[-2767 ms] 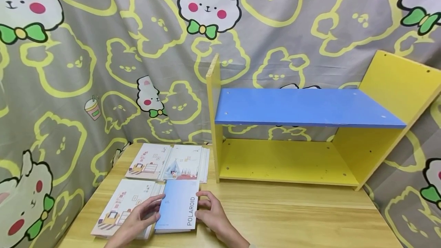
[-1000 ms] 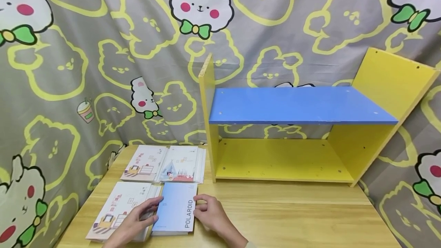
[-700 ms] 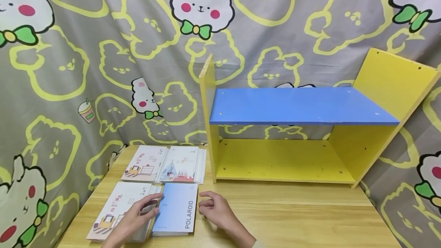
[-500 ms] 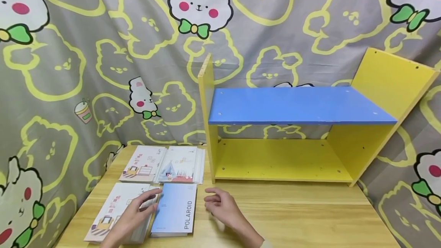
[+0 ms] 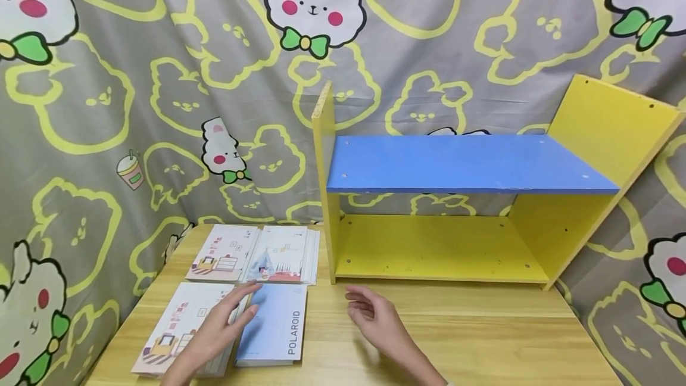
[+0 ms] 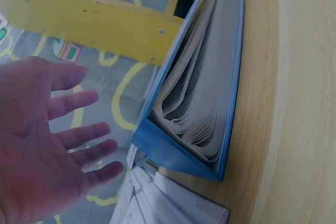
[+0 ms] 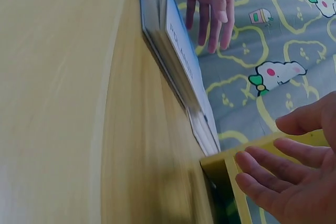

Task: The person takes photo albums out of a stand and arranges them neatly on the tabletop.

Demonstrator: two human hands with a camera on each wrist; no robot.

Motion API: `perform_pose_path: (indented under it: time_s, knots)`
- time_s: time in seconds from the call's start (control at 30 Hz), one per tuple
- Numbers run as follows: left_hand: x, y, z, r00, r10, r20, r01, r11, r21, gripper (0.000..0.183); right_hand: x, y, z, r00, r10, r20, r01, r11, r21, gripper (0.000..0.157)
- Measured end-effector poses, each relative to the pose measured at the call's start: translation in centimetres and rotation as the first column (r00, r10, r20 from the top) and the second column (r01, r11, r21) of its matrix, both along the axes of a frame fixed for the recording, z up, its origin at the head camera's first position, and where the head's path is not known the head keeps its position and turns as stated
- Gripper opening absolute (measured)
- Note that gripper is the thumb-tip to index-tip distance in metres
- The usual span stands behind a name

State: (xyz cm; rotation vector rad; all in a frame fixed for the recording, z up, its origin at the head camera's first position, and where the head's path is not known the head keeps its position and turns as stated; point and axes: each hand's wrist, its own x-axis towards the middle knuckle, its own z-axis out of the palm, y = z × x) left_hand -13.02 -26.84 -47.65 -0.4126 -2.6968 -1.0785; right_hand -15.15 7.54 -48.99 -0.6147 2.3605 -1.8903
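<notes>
A blue-and-white photo album point(image 5: 276, 326) marked POLAROID lies flat at the front of the table. In the left wrist view, the pages of the album point(image 6: 210, 77) bulge between its covers. My left hand point(image 5: 217, 332) hovers over the album's left edge with fingers spread. No contact with the album shows in the left wrist view, where the hand point(image 6: 52, 140) holds nothing. To the right of the album, my right hand point(image 5: 377, 317) is raised above the table, fingers loosely bent and holding nothing. The right wrist view also shows this hand point(image 7: 294, 177) apart from the album point(image 7: 184, 51).
Illustrated white books lie in stacks: one at front left point(image 5: 177, 314), one at back left point(image 5: 222, 249), another at back right point(image 5: 281, 252). A yellow shelf unit point(image 5: 439, 249) with a blue board point(image 5: 466, 162) stands behind, right of them. A patterned curtain point(image 5: 230, 100) hangs around the table.
My right hand has let go of the album's right edge and moved away to the right. My left hand has lifted off its left edge. The album stays in place.
</notes>
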Motion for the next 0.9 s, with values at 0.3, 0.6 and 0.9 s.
perform_pose_path:
  time_s: [0.3,0.6,0.9]
  knots:
    - [-0.2,0.8,-0.2,0.999,0.036,-0.026,-0.038,0.995,-0.096,0.045,0.7,3.4,0.1,0.993,-0.103,-0.051,0.107,0.992,0.069,0.04]
    - [-0.6,1.6,0.1,0.998,0.047,-0.048,-0.056,0.978,-0.2,0.05,1.2,6.0,-0.3,0.94,-0.246,-0.239,0.303,0.92,0.248,0.046]
    - [-1.0,1.9,0.2,0.995,0.067,-0.076,-0.085,0.962,-0.259,0.053,1.1,9.0,-0.4,0.895,-0.232,-0.381,0.357,0.885,0.3,0.046]
